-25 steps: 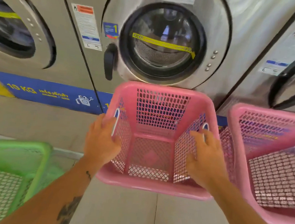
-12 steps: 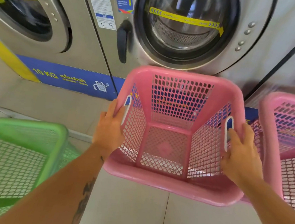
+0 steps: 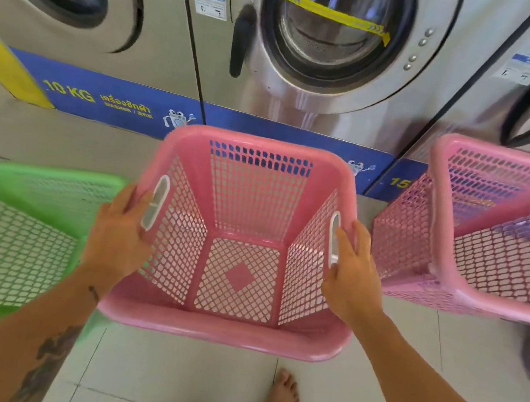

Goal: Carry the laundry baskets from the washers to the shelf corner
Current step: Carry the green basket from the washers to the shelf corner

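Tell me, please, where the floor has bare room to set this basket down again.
Bare tile lies near the bare foot, below the held pink basket, and along the washers' blue strip at left. It is crowded at the sides: the green basket and second pink basket flank it closely.

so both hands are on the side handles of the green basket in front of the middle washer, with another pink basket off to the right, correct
Not quite: the basket held is pink, not green. The head view shows the left hand and right hand at the side handles of the pink basket before the middle washer. The green basket sits untouched on the left; another pink basket is on the right.
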Demonstrator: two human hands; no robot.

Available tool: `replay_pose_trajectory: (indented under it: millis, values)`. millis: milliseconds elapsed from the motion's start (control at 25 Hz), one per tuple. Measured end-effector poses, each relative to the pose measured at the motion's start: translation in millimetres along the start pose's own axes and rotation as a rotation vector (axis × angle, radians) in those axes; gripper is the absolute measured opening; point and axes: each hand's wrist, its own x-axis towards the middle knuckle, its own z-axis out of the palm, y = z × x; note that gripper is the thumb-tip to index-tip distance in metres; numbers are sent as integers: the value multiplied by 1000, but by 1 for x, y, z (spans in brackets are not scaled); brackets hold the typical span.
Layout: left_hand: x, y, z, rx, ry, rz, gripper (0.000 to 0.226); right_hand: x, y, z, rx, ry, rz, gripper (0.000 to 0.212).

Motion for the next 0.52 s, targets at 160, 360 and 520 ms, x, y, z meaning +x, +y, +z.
replay_pose_trajectory:
  millis: [160, 360, 520]
  values:
    - [-60, -24, -14, -41, -36, -5, 83, -57, -15, 15, -34, -37, 43, 78]
    - [-110, -43, -5, -34, -83, -28, 77, -104, -23, 45, -72, -124, 103, 80]
    - [-125, -56, 27, -32, -131, -51, 81, -107, -11, 80, -139, -178, 108, 83]
